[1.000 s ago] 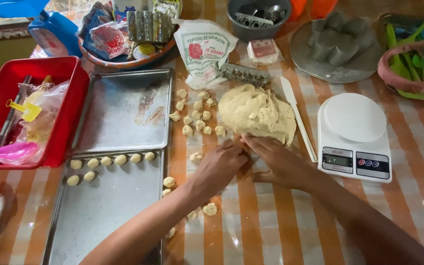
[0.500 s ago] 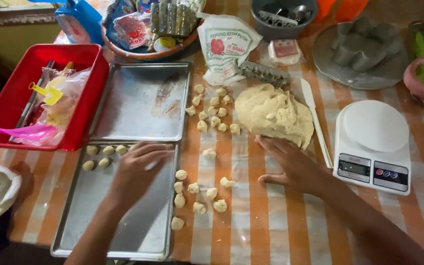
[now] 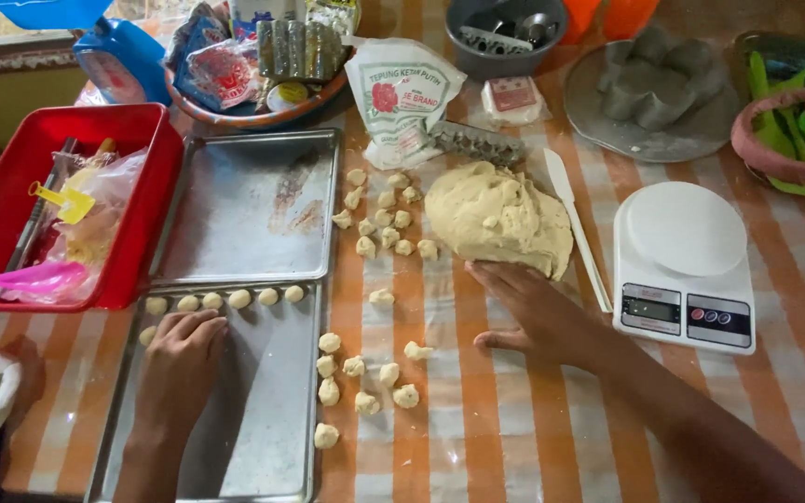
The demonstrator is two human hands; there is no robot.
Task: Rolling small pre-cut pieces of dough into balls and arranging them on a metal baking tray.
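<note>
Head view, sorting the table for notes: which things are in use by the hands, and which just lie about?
In use: left hand, near baking tray, dough balls, right hand, dough mound.

Lying about: kitchen scale, red bin, flour bag, white spatula.

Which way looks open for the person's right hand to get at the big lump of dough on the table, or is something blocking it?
Probably yes, straight ahead. The right hand lies flat on the tablecloth just in front of the big lump of dough, fingertips at or almost at its near edge. Nothing lies between them; the white spatula sits off to the side.
</note>
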